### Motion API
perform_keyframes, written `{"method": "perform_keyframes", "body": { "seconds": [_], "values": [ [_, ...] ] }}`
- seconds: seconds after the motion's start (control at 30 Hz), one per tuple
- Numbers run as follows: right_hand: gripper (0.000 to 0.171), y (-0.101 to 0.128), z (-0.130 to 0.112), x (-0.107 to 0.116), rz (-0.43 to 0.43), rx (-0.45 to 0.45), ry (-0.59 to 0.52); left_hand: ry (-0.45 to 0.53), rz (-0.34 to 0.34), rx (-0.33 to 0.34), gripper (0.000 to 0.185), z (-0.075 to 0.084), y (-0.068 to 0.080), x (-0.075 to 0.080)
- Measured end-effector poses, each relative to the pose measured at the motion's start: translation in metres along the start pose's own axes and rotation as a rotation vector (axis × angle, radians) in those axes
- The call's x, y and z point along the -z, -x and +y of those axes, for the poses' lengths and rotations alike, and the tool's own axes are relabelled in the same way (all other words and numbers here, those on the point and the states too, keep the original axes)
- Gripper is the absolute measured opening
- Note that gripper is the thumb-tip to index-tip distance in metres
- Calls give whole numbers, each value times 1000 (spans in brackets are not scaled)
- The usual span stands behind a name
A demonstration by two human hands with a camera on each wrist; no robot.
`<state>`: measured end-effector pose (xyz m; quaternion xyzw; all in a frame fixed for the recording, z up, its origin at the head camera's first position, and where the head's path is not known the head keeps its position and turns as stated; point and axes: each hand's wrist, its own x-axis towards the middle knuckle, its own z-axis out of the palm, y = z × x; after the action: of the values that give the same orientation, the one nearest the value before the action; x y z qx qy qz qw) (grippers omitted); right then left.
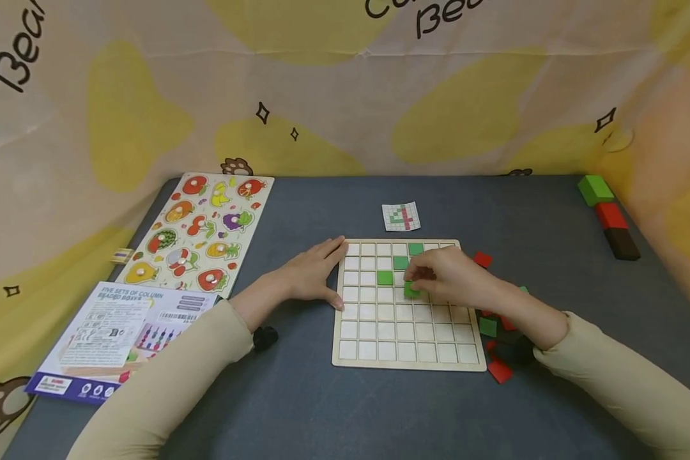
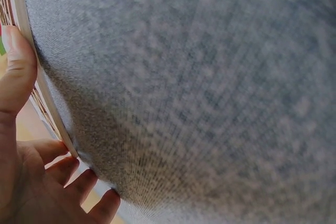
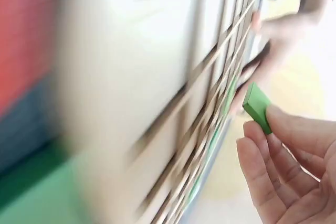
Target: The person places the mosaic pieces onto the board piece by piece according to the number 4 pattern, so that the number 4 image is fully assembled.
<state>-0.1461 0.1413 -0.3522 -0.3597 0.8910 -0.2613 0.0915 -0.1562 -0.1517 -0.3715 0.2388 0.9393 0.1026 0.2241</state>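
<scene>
A wooden grid board (image 1: 409, 368) with white square cells lies on the dark table. Three green square tiles sit in its upper cells, among them one tile (image 1: 384, 278). My right hand (image 1: 457, 276) is over the board and pinches another green tile (image 3: 256, 107) between thumb and fingers, partly hidden in the head view. Along the board's left edge rests my left hand (image 1: 310, 275), its thumb and fingertips touching the rim; the left wrist view shows the fingers (image 2: 84, 184) fairly extended.
Loose red and green tiles (image 1: 488, 327) lie right of the board, partly under the right forearm. A small pattern card (image 1: 401, 217) lies behind it. Left are a fruit puzzle board (image 1: 198, 230) and a printed box (image 1: 115, 338). Coloured blocks (image 1: 611, 216) line the far right edge.
</scene>
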Motion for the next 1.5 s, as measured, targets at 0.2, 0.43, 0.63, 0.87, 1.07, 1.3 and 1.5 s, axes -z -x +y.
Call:
{"method": "perform_keyframes", "body": {
  "seconds": [0.2,0.43,0.63,0.87,1.07,1.3,1.5],
  "values": [
    [10,-27,-28,-11,-17,47,-42,0,3,-4,120,0,0,0],
    [12,-47,-38,-26,-20,41,-31,-10,5,2,120,-1,0,-1],
    [10,-52,-41,-34,-44,13,-8,-4,7,1,120,-1,0,-1],
    [8,-52,-43,-37,-24,8,38,-14,14,-4,120,-2,-1,-2],
    [13,-50,-40,-38,-12,39,111,-8,11,-3,119,-1,-1,-2],
    [12,-38,-19,-14,-32,-10,48,-19,15,-6,120,-1,-2,-3],
    [10,-11,26,19,-14,-81,-28,-23,14,-8,121,-1,-1,-2]
  ]
}}
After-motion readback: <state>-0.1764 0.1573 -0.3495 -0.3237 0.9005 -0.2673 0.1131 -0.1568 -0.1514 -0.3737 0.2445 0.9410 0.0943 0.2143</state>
